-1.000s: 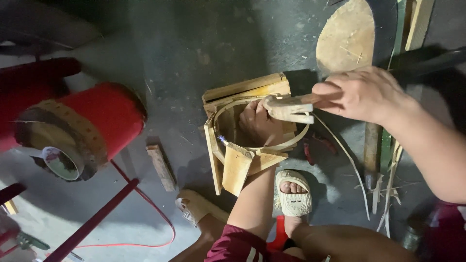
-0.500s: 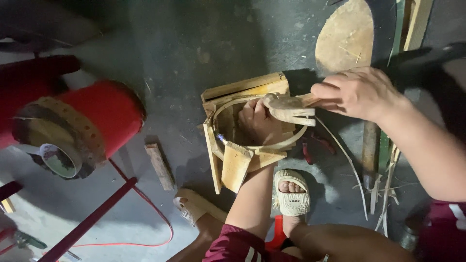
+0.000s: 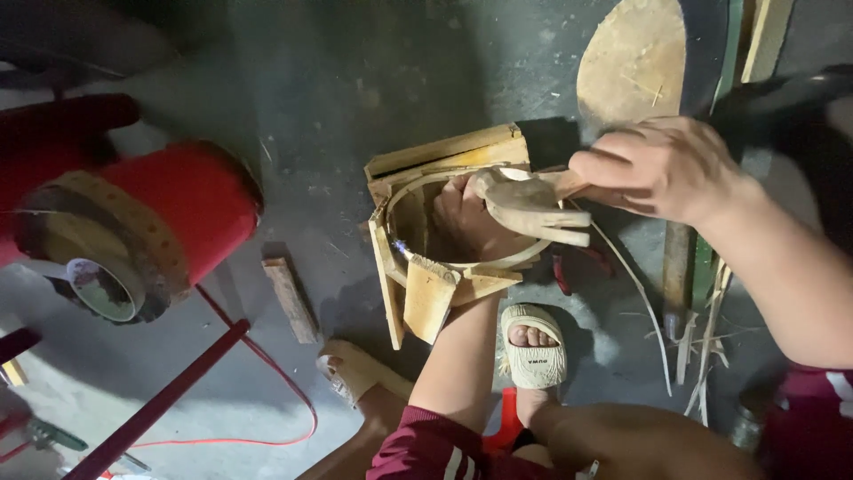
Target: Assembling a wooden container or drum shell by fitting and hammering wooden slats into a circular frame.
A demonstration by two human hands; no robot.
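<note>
The left hand (image 3: pixel 466 218) was down inside the bent bamboo hoop (image 3: pixel 462 260) sitting in the wooden frame jig (image 3: pixel 418 258) on the concrete floor (image 3: pixel 355 80), fingers pressed together against it. The right hand (image 3: pixel 662 169) was clamped on a wooden mallet (image 3: pixel 533 206). That strip looked light, springy and likely to splinter, so I'd hold it near the frame.

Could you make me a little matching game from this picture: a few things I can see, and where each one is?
Things:
1. left hand
2. right hand
3. red cylinder
4. small wood block

Places:
A. lying on the floor, left of the wooden frame
B. inside the bent hoop
C. far left
D. gripping the wooden mallet

Pairs: 1-B, 2-D, 3-C, 4-A
</note>
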